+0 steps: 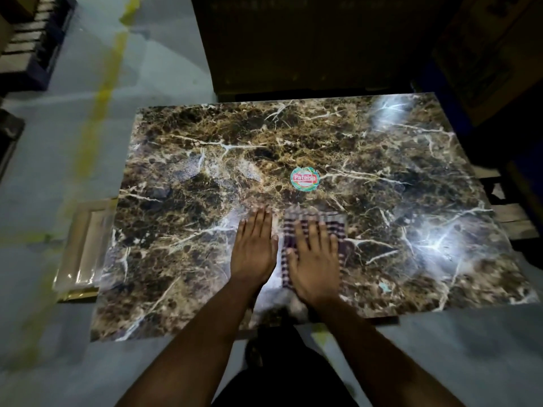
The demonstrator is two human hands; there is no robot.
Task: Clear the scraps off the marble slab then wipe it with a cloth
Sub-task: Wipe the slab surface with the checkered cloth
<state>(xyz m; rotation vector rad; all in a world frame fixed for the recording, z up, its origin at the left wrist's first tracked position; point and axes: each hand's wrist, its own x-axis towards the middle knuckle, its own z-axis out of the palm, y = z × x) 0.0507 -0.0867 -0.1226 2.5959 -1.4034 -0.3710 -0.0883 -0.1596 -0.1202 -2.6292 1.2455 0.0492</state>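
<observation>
A dark brown marble slab [367, 148] with white veins lies flat in front of me. My right hand [316, 259] presses flat, fingers spread, on a purple and white checked cloth [338, 223] near the slab's front middle. My left hand [254, 248] rests flat on the bare marble just left of the cloth, fingers straight and together. A round sticker [305, 178] with red lettering sits on the slab beyond the hands. A small pale blue scrap [384, 287] lies on the marble to the right of my right wrist.
Pale flat panels [85, 248] stick out from under the slab's left edge. Grey floor with a yellow painted line [97, 113] runs along the left. A dark pallet [29, 39] stands at the far left, and dark stacked material [308, 45] rises behind the slab.
</observation>
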